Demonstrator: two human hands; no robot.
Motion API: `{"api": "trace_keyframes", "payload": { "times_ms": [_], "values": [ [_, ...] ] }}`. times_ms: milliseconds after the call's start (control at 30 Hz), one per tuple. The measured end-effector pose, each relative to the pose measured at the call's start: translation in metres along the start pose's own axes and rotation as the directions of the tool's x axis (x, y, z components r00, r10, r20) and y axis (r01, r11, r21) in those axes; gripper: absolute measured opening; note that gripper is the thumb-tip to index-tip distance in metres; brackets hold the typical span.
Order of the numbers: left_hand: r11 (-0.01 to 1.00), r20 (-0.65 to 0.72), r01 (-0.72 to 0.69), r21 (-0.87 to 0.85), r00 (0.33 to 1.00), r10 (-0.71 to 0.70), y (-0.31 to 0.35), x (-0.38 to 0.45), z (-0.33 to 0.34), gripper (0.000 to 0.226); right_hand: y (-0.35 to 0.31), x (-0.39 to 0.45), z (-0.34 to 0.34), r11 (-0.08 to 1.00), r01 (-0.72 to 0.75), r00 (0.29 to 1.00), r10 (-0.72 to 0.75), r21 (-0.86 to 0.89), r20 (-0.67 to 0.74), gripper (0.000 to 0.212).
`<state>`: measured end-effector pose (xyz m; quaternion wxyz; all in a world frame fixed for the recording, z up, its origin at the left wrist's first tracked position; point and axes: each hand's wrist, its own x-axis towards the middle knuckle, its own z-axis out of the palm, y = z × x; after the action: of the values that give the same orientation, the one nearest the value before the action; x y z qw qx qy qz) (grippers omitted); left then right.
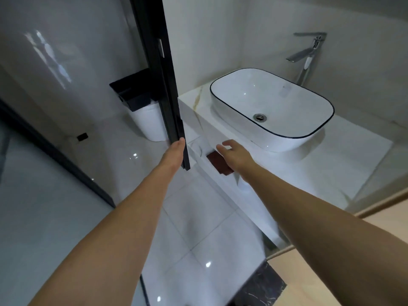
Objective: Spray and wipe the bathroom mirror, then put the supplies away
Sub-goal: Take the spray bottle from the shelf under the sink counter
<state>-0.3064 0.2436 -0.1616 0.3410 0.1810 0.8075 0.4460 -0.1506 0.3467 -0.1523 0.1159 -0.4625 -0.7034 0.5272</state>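
Two bare forearms reach forward. The left hand (176, 149) grasps the black-framed glass door (170, 96); the right hand (229, 151) hovers open by the white marble vanity (331, 155). No mirror or supplies in view. The door could pinch fingers.

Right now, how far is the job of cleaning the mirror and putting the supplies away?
Nothing looks done yet: no spray bottle, cloth or mirror is in view. In hand: the left hand rests against the black-framed glass door, and the open right hand reaches toward the white marble-look counter beside the white oval basin with a dark rim. Spraying, wiping and storing all seem left.
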Motion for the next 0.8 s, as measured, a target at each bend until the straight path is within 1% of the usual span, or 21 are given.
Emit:
{"api": "trace_keyframes", "payload": {
  "times_ms": [167,267,333,400,467,500,600,667,800],
  "values": [
    [0.998,0.008,-0.07,0.005,0.997,0.07,-0.057,0.07,0.036,0.056,0.057,0.053,0.046,0.997,0.04,0.999,-0.039,-0.072,0.01,0.051],
    [0.993,0.014,-0.116,0.003,0.993,0.116,-0.097,0.108,0.065,0.057,0.107,0.082,0.07,0.995,0.058,0.998,-0.061,-0.085,-0.027,0.049],
    [0.991,0.023,-0.132,-0.03,0.991,0.133,-0.126,0.133,0.084,0.057,0.144,0.102,0.086,0.993,0.067,0.996,-0.072,-0.094,-0.05,0.048],
    [0.986,0.024,-0.154,-0.071,0.987,0.156,-0.157,0.158,0.104,0.054,0.182,0.12,0.101,0.989,0.082,0.994,-0.091,-0.123,-0.065,0.052],
    [0.982,0.021,-0.179,-0.065,0.983,0.181,-0.184,0.181,0.123,0.046,0.22,0.138,0.114,0.986,0.089,0.991,-0.102,-0.14,-0.088,0.055],
    [0.981,0.019,-0.185,-0.056,0.982,0.187,-0.197,0.192,0.133,0.044,0.237,0.146,0.119,0.985,0.089,0.99,-0.104,-0.145,-0.098,0.055],
    [0.977,0.005,-0.201,-0.068,0.979,0.202,-0.233,0.223,0.161,0.054,0.286,0.166,0.13,0.985,0.095,0.983,-0.116,-0.145,-0.141,0.054],
    [0.971,0.009,-0.227,-0.075,0.974,0.228,-0.251,0.238,0.178,0.056,0.314,0.178,0.134,0.986,0.102,0.974,-0.126,-0.133,-0.188,0.052],
    [0.953,0.038,-0.284,-0.102,0.957,0.289,-0.275,0.26,0.208,0.055,0.35,0.2,0.135,0.987,0.117,0.954,-0.143,-0.112,-0.265,0.049]
  ]
}}
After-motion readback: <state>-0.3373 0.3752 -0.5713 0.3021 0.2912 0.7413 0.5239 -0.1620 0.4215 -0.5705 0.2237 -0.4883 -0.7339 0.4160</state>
